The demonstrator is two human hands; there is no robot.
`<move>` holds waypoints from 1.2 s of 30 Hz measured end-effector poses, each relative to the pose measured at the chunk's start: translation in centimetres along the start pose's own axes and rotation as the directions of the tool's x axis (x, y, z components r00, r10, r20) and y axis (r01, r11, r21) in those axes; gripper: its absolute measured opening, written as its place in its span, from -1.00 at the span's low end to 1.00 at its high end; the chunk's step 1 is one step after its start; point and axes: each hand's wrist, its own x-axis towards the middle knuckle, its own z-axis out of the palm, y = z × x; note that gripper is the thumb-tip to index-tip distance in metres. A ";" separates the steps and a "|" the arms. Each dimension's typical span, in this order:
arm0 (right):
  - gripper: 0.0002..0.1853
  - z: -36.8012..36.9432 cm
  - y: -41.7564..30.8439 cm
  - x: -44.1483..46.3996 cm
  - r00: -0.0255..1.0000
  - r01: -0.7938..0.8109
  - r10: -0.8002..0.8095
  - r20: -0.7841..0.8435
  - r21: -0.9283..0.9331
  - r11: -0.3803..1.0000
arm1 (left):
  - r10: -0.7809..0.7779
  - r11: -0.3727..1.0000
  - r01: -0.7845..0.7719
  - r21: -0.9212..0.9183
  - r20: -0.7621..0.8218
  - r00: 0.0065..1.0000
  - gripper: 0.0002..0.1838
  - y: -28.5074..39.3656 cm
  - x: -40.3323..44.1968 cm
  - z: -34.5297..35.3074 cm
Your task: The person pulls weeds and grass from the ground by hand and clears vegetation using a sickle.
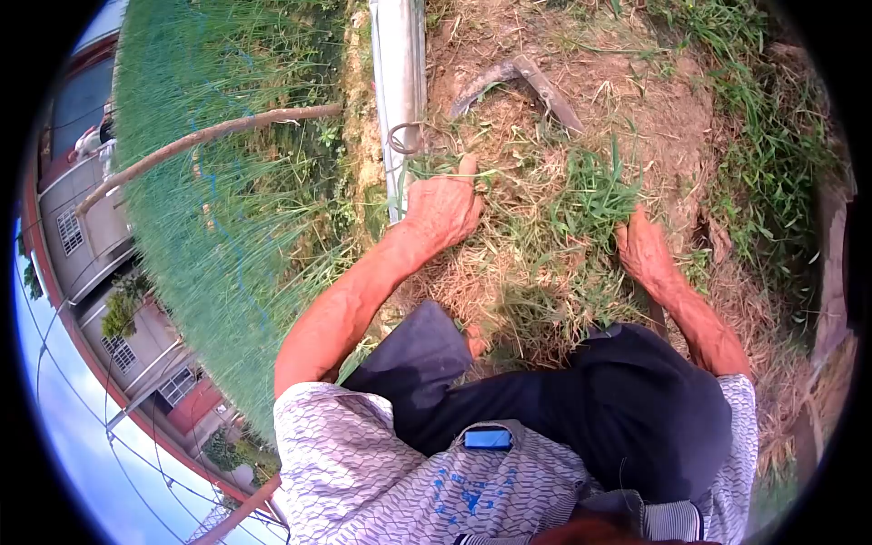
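My left hand (442, 207) is closed around some grass blades beside the pale metal rail, its fingers curled and its index finger pointing up. On the right, my right hand (643, 243) touches the edge of a clump of green grass (592, 195); its fingertips are partly hidden there. Dry and green cut grass (536, 272) lies on the soil between both hands. Above them a sickle-like tool (548, 91) with a bent, dark shape rests on the ground.
The metal rail (400, 82) runs along the left of the soil, with a metal ring (405, 138) near my left hand. Beyond it stand green netting (209, 245) and a curved wooden pole (209, 136). Weeds (763, 182) grow at right. Buildings (91, 236) show at far left.
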 end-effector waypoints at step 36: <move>-0.73 -1.8 -0.2 2.7 0.988 -0.116 0.141 -0.068 0.286 0.951 | -0.066 0.994 0.071 0.079 -0.074 0.995 -0.54 0.4 0.9 3.1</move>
